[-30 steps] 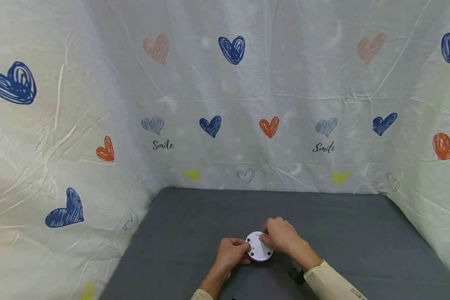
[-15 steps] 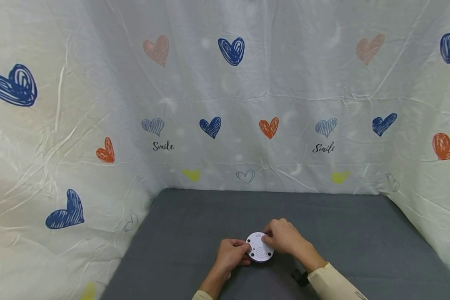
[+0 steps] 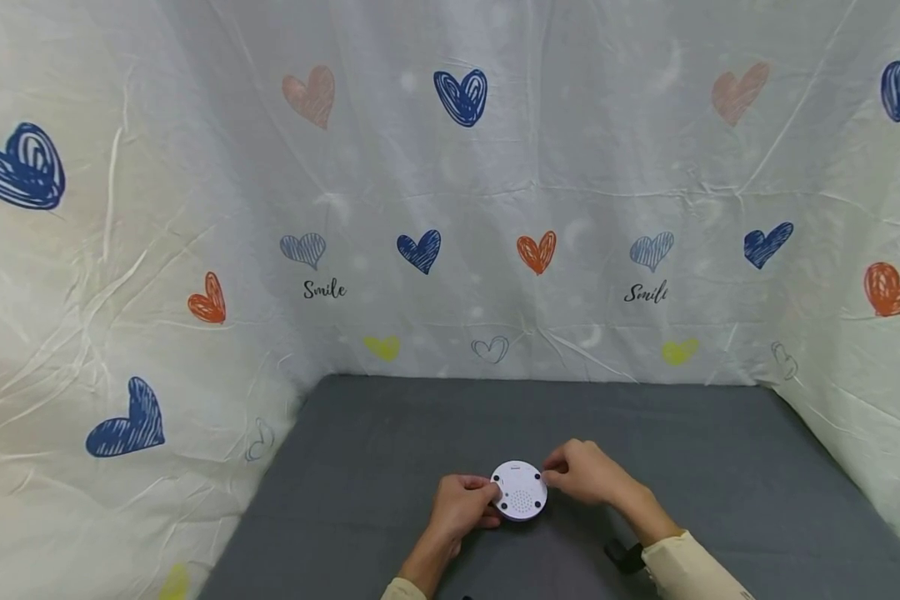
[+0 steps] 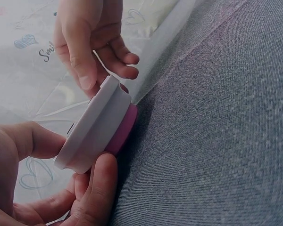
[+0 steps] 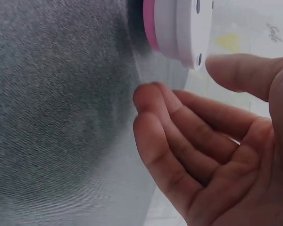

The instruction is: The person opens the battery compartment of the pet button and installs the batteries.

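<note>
A round white device [image 3: 521, 492] shows its flat face in the head view, with a patch of small holes and several dark round feet near its rim. Its other side is pink, seen in the left wrist view as a pink band [image 4: 122, 129] facing the grey cloth. My left hand [image 3: 459, 507] pinches the device's left edge, thumb on the white face and fingers beneath. My right hand [image 3: 588, 473] is at the right edge, fingers loosely bent. In the right wrist view its thumb [image 5: 240, 73] lies close to the rim, the other fingers spread apart from it.
Grey cloth [image 3: 390, 433] covers the table. A white curtain [image 3: 585, 167] printed with hearts and "Smile" closes off the back and both sides. A black object [image 3: 624, 557] sits by my right wrist, next to the cream sleeve [image 3: 690, 567].
My right hand has let go of the device's upper right face and drawn off to the right, uncovering that part of it. My left hand keeps its hold, almost still.
</note>
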A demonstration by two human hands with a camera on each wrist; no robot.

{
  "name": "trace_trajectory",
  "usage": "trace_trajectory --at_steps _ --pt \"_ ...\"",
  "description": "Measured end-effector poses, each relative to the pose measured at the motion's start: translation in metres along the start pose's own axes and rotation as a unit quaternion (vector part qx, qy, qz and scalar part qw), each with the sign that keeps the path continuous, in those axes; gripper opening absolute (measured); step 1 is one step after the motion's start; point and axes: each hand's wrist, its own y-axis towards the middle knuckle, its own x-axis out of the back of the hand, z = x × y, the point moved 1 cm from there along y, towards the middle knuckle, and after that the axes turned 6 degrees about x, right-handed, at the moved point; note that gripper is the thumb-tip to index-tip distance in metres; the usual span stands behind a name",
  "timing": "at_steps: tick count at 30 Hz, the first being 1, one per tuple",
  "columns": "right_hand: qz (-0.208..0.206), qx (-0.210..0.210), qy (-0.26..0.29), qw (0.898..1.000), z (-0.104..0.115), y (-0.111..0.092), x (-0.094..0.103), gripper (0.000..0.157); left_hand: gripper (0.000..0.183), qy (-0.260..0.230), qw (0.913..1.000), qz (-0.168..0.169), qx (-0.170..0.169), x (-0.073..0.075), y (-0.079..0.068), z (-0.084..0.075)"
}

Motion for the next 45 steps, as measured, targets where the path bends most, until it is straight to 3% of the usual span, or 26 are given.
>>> trace_trajectory --at_steps 7,16,23,30,45 --pt "0.041 -0.003 0.093 0.995 -0.011 -0.004 -0.006 0.018 0.022 0.002 1.0 0.005 -0.005 -0.001 0.0 0.001" --pt "0.044 0.014 0.179 0.983 -0.016 -0.008 -0.016 0.016 0.023 0.002 0.9999 0.008 -0.007 -0.003 0.0 0.001" --pt "0.028 0.019 0.219 0.975 -0.016 -0.011 -0.021 0.021 0.026 -0.005 0.9999 0.01 -0.007 -0.002 -0.001 0.0" --pt "0.019 0.011 0.275 0.961 -0.018 -0.011 -0.024 0.027 0.029 -0.018 0.9997 0.013 -0.007 -0.001 0.0 0.0" --pt "-0.035 0.012 0.283 0.959 -0.013 -0.006 -0.012 0.03 0.036 -0.067 0.9967 0.039 -0.025 -0.003 0.007 -0.01"
